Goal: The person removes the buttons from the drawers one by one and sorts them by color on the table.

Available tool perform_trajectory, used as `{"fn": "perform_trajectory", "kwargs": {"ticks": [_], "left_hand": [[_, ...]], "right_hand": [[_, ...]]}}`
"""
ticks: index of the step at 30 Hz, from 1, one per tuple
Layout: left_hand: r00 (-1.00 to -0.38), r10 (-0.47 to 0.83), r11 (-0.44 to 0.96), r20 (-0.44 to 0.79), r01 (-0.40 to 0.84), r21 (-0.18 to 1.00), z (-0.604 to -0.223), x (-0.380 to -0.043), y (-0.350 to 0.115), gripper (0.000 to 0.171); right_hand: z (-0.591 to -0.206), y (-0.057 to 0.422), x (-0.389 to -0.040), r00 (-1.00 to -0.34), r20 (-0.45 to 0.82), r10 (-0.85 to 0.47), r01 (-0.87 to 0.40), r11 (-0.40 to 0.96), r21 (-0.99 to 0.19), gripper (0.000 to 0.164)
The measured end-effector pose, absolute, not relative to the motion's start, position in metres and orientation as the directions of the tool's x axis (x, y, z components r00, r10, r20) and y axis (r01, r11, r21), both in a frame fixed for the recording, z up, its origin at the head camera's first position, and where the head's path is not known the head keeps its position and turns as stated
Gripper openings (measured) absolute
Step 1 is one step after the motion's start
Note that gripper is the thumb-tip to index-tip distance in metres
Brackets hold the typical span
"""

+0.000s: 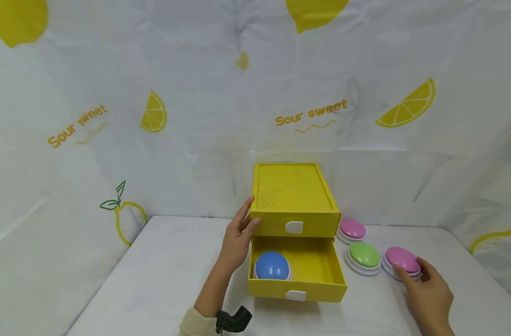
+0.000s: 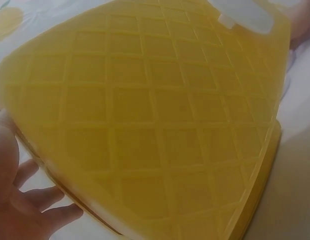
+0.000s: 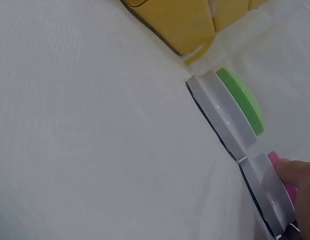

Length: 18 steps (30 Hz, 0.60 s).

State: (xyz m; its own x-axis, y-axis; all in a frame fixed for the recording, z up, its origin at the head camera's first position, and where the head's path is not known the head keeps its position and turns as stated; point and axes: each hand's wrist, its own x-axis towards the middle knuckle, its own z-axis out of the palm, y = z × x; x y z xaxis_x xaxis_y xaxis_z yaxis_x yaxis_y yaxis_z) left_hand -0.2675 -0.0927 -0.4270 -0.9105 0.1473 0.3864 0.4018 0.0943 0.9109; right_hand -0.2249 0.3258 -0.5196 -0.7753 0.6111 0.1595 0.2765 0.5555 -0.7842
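My left hand point(image 1: 238, 238) rests against the left side of a yellow two-drawer box point(image 1: 295, 186), thumb by the front corner; its fingers look fairly straight along the edge in the left wrist view. The lower drawer point(image 1: 318, 261) is pulled out, holding a blue dome push button point(image 1: 272, 265) at its left. With thumb and fingers my right hand point(image 1: 431, 294) grips a pink push button point(image 1: 400, 259) on a white round base, close over the table. Beside it sits a green push button point(image 3: 242, 100), its base meeting the pink one's in the right wrist view.
Another pink push button point(image 1: 352, 228) sits behind the green one, near the box's right side. The upper drawer point(image 1: 276, 225) is closed. A white sheet with lemon prints point(image 1: 221, 130) rises behind the white table point(image 1: 154, 275).
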Motion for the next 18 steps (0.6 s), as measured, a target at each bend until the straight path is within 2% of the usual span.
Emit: {"fn": "perform_trajectory", "kwargs": {"ticks": [4,14,18], "left_hand": [[-0.910,0.148,0.092,0.388,0.404,0.910,-0.427,-0.268,-0.092,0.056],[-0.907,0.149,0.091,0.394,0.410,0.908,-0.428,-0.269,-0.092,0.057],[-0.906,0.156,0.096,0.393,0.410,0.907,-0.427,-0.268,-0.093,0.056]], "right_hand": [[-0.518,0.329,-0.229,-0.787,0.166,0.594,0.274,0.578,-0.769,0.074],[-0.512,0.335,-0.252,-0.819,0.088,0.567,0.283,0.533,-0.797,0.078],[-0.509,0.337,-0.265,-0.838,0.094,0.537,0.276,0.567,-0.776,0.076]]}}
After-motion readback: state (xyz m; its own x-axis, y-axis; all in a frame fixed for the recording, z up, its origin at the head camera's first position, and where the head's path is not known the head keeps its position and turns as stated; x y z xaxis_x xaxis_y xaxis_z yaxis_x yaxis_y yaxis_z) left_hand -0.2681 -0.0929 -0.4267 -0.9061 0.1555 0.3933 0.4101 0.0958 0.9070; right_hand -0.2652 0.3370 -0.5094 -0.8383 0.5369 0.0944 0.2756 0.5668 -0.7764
